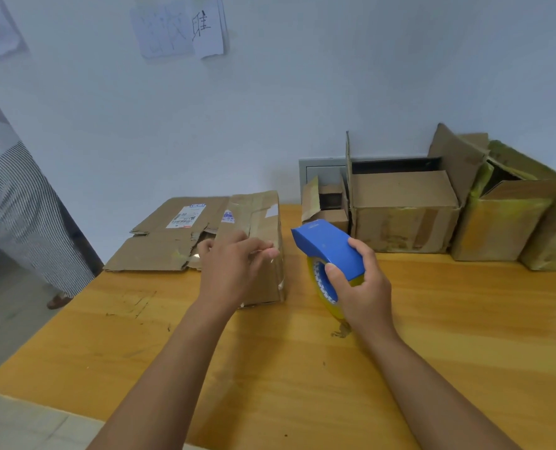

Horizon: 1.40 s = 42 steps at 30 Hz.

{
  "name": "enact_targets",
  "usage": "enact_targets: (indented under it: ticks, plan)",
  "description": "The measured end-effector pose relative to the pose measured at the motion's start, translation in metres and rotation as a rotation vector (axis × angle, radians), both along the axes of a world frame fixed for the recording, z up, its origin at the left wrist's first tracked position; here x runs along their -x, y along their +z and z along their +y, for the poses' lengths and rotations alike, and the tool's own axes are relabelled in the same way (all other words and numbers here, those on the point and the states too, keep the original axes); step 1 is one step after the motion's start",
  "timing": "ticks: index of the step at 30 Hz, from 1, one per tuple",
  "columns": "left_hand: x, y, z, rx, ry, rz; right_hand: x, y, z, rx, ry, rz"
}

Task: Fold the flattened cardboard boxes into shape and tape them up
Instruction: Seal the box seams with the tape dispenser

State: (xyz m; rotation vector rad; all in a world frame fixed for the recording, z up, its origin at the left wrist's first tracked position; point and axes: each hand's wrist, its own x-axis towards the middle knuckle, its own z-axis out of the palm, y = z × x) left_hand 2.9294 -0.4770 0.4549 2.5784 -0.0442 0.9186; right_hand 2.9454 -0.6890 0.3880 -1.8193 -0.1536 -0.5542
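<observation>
Wooden table (432, 336): broad bare stretch toward its near edge. Left hand (229, 271), fingers loosely curled, rests on the folded cardboard box (263, 228) mid-table; whether it pinches tape I cannot tell. Right hand (358, 280) grips the blue tape dispenser (327, 248) just right of that box. Flattened cardboard (169, 237) touches its left side. Assembled boxes (403, 212) crowd the far right along the wall (270, 108)

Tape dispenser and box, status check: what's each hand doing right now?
Right hand grips the blue tape dispenser, roll off the table. Left hand rests on the folded box, fingers bent at its top edge. Flattened cardboard lies behind; nothing blocking.
</observation>
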Motion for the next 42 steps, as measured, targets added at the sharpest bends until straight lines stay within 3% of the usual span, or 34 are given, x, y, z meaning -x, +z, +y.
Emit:
enact_targets:
  ticks: [11, 19, 30, 42]
  plan:
    - [0.003, -0.012, -0.003, -0.146, -0.026, -0.127, 0.001, 0.000, 0.000, 0.000, 0.002, 0.012]
    - [0.006, -0.010, 0.000, -0.141, -0.024, -0.074, -0.001, 0.007, -0.001, -0.054, 0.018, 0.029]
    - [0.009, -0.012, -0.003, -0.018, 0.048, -0.093, -0.007, 0.111, 0.024, -0.308, 0.103, -0.160]
    - [0.010, -0.021, 0.020, 0.024, -0.020, -0.095, -0.032, 0.120, 0.065, -0.182, 0.110, -0.166]
